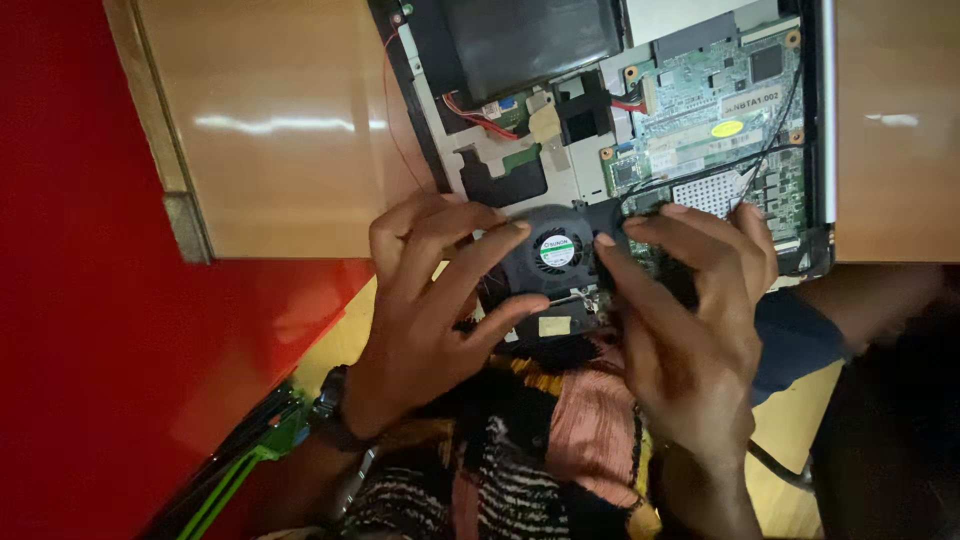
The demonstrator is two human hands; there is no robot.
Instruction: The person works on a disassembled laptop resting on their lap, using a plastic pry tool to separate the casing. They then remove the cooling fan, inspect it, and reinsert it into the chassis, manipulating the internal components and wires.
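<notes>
An opened laptop (520, 130) lies on a light wooden table (290, 130), its green circuit board (720, 110) and black battery bay exposed. At the near edge sits a round black cooling fan (553, 255) with a white and green centre label. My left hand (430, 300) grips the fan's left side, fingers curled over its rim and thumb under it. On the fan's right side my right hand (690, 310) holds it too, the index fingertip pressing next to the hub and the other fingers resting over the black heat pipe.
Thin red wires (470, 112) and black cables (770, 130) run across the laptop's inside. The table edge lies just below the fan, with red floor (90, 300) at left. A patterned garment (560, 440) covers my lap. Green straps (250, 460) hang at lower left.
</notes>
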